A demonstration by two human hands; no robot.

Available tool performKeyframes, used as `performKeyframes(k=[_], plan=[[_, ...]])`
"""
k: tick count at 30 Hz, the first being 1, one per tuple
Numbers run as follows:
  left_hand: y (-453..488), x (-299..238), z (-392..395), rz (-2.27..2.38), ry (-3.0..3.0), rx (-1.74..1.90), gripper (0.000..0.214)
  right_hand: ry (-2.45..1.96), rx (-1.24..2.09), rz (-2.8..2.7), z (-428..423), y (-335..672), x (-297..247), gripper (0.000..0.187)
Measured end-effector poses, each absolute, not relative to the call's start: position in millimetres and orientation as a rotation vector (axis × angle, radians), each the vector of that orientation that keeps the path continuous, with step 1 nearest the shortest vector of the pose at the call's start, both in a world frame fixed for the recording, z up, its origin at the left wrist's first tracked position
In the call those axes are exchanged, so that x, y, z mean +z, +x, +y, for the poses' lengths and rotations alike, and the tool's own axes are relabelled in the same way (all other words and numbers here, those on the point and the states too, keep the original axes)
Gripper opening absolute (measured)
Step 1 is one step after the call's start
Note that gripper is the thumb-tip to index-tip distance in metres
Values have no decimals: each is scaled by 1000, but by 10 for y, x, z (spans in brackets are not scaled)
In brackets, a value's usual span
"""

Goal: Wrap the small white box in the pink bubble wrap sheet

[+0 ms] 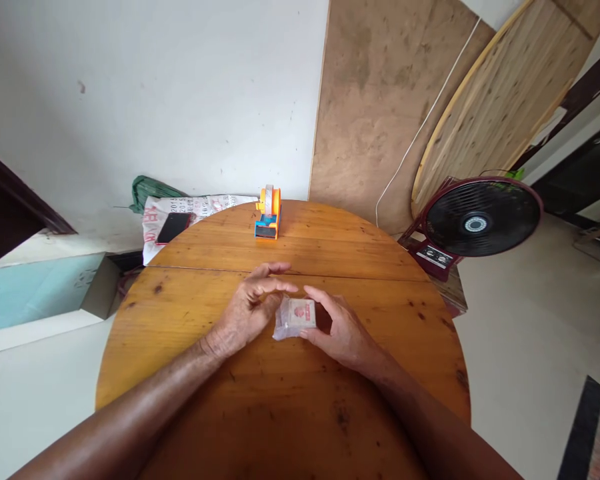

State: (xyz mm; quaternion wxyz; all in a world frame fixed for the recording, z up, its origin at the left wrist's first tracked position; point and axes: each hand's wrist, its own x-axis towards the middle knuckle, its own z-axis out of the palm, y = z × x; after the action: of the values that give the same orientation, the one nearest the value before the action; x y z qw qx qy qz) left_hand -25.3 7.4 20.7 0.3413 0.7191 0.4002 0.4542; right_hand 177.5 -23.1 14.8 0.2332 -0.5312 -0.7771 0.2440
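A small pale box (303, 312) with red print on its top sits in a loose clear plastic bag (286, 328) above the wooden table. My right hand (343, 330) grips the box from the right, thumb at the near edge and index finger at the far corner. On the other side is my left hand (250, 300), its fingers apart and curved over toward the box. The left thumb lies close by the bag's left end; whether it touches the plastic I cannot tell.
At the far edge of the round wooden table (190, 310) stands an orange and blue tape dispenser (269, 217). A dark phone (174, 228) rests on a white printed sack (215, 203) at the back left. A fan (475, 223) stands right of the table.
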Motion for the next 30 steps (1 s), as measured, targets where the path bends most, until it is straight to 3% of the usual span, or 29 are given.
performKeyframes(k=[8, 13, 17, 30], plan=[[-224, 191, 16, 874, 2216, 993, 37, -1457, 663, -2137, -226, 1769, 132, 64], [-265, 172, 135, 1071, 1678, 1165, 26, -1446, 623, -2114, -232, 1771, 123, 64], [-286, 161, 210, 1143, 1343, 1027, 36, -1430, 560, -2069, -212, 1789, 87, 63], [-185, 99, 140, 922, 1164, 919, 49, -1468, 504, -2067, -203, 1773, 74, 60]])
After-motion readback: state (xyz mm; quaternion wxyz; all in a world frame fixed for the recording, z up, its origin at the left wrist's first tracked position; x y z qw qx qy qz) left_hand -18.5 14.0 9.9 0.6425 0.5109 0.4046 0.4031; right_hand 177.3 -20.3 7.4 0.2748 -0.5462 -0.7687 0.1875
